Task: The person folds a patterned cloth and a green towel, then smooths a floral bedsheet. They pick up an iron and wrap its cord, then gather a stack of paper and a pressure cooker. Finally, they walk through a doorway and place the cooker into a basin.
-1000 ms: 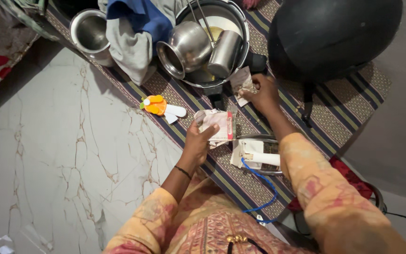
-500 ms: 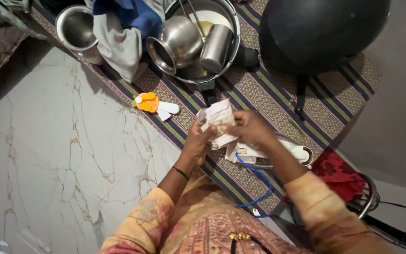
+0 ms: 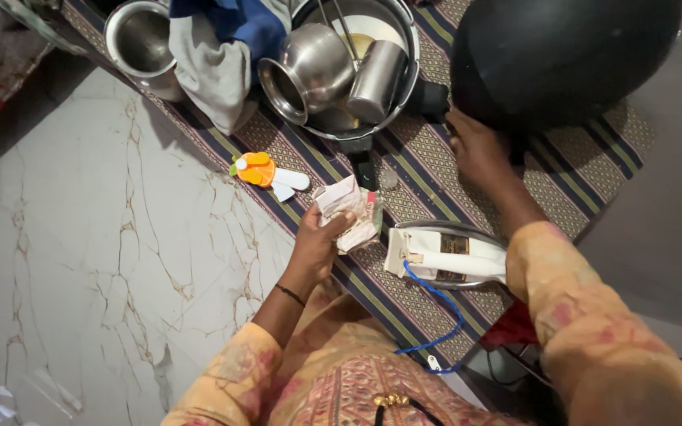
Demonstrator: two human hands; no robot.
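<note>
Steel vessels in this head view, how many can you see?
4. A pot at top left beside the cloth; a round-bellied pot and a tumbler lying inside a large pan at top centre. The cloth may hide more.

The scene is lit softly and evenly, as if from above, and moderate brightness is seen throughout. Pale highlights are thrown on the marble floor (image 3: 120,237), while a dim band of shadow is cast along its upper left corner. Bright glare is reflected off the steel pot (image 3: 309,75) and steel tumbler (image 3: 376,79). Little detail is shown on the black helmet (image 3: 562,55), only a faint sheen. Slight motion blur is seen on the right hand (image 3: 479,150) and the near sleeve. Lines are bent outward toward the edges by wide-angle distortion.
</note>
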